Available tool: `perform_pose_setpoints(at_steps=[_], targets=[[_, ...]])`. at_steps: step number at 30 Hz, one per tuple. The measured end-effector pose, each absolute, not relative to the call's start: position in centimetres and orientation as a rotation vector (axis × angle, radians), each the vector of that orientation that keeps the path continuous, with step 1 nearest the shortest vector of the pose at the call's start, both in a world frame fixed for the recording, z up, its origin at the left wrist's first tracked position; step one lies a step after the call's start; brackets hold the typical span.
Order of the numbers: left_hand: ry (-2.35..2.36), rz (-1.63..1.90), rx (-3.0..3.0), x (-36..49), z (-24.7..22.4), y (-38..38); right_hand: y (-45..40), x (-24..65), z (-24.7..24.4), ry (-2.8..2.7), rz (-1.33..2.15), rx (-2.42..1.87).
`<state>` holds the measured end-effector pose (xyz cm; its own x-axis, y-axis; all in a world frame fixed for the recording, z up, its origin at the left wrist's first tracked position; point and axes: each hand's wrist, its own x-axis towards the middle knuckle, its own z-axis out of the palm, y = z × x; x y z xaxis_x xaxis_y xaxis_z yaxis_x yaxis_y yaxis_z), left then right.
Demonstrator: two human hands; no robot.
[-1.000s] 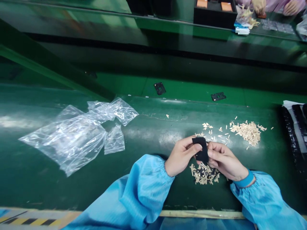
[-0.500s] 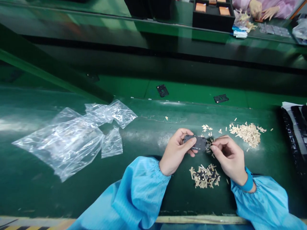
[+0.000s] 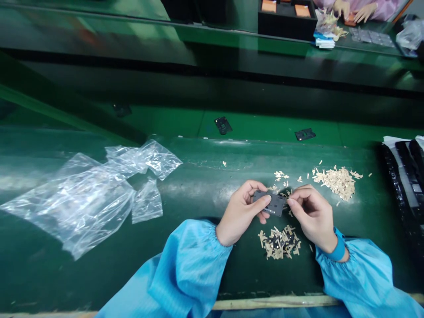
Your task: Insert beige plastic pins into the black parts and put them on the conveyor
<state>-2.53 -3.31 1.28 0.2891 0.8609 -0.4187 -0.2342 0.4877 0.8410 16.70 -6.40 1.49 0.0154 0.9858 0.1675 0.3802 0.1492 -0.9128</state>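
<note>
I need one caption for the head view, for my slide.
Left hand grips a dark flat part above mixed small pieces; right hand at its edge.

Left hand [image 3: 243,210] gripping dark plate [image 3: 275,206], bags [image 3: 89,194]

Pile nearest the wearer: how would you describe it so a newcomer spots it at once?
On the green worktop, look between the two blue sleeves. Below the dark plate in the left hand lies a loose pile of small tan pieces. Black bits are mixed through it, unlike the plain tan heap farther off to the right.
</note>
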Motion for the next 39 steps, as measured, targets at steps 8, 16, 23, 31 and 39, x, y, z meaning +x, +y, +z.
perform_pose_setpoints(at_steps=[8,16,23,31,39], targets=[[1.020,0.868,0.746,-2.6,1.1,-3.4,-6.4,16.6,1.8,-1.632,0.792,-1.347],[1.013,0.903,0.714,-2.6,0.5,-3.6,-6.5,16.6,1.9,-1.710,0.750,-1.298],[1.003,0.897,0.729,-2.6,0.3,-3.5,-6.4,16.8,1.7,-1.730,0.813,-1.239],[1.006,0.929,0.691,-2.4,0.6,-3.4,-6.8,17.0,1.4,-1.767,0.825,-1.128],[0.977,0.943,0.645,-2.1,0.5,-3.8,-7.4,16.2,0.8,-1.798,0.660,-1.183]])
